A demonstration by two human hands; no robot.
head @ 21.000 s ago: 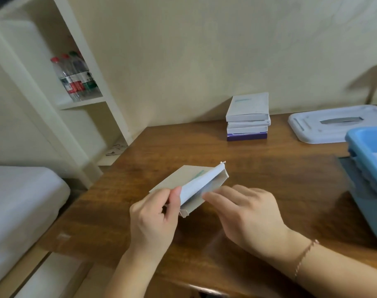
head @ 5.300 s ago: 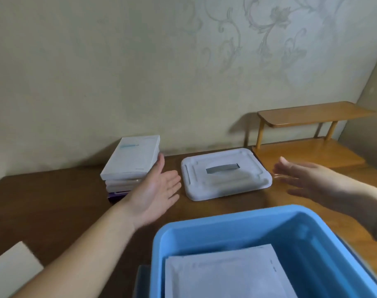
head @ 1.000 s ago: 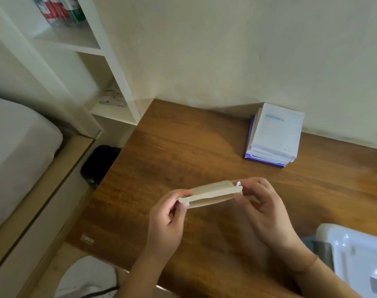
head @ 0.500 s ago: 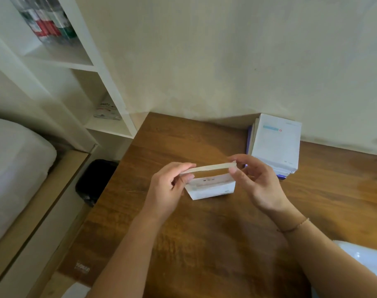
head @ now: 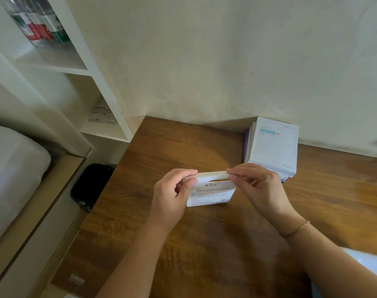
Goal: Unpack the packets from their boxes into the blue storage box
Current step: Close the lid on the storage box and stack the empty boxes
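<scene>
A flat white packet box (head: 210, 193) stands on edge above the wooden table (head: 204, 244), printed side toward me. My left hand (head: 172, 196) pinches its upper left corner. My right hand (head: 260, 190) pinches the right end of its top flap, which is lifted slightly so a gap shows beneath it. A stack of similar white boxes (head: 273, 147) with a purple one at the bottom lies against the wall at the back right. The blue storage box is out of view.
A white lid (head: 368, 265) shows at the lower right corner. White shelves (head: 60, 67) holding bottles (head: 39, 24) stand at the left, with a bed (head: 13, 168) and a black bin (head: 90, 186) beside the table's left edge.
The box turned from lying flat between my hands to standing upright with its printed face toward me. Its top flap has lifted a little since half a second ago.
</scene>
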